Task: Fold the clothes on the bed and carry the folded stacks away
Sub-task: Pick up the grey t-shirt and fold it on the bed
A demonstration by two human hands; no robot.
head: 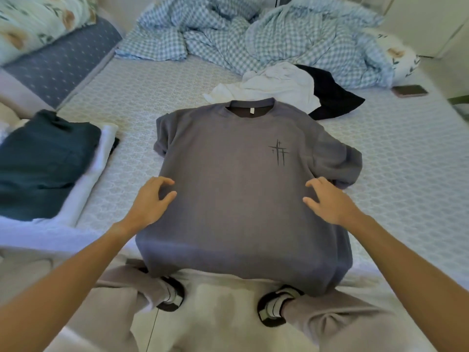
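A grey T-shirt lies face up, spread flat on the bed, hem hanging over the near edge. The left hand and right hand rest on it at 9 and 3 o'clock, fingers spread and loosely bent, gripping nothing. This looks like smoothing before the first fold; next each hand would need to pinch a side edge and turn it inward, while the folded stack waits at 9 o'clock and the unfolded white garment and black garment wait at 1 o'clock.

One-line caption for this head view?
Both hands, left and right, rest on a grey T-shirt spread flat on the bed.

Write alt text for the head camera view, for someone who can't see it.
A grey T-shirt lies spread face up on the bed, with the left hand and right hand at its sides. A folded stack sits to the left; a white garment and a black garment lie unfolded beyond.
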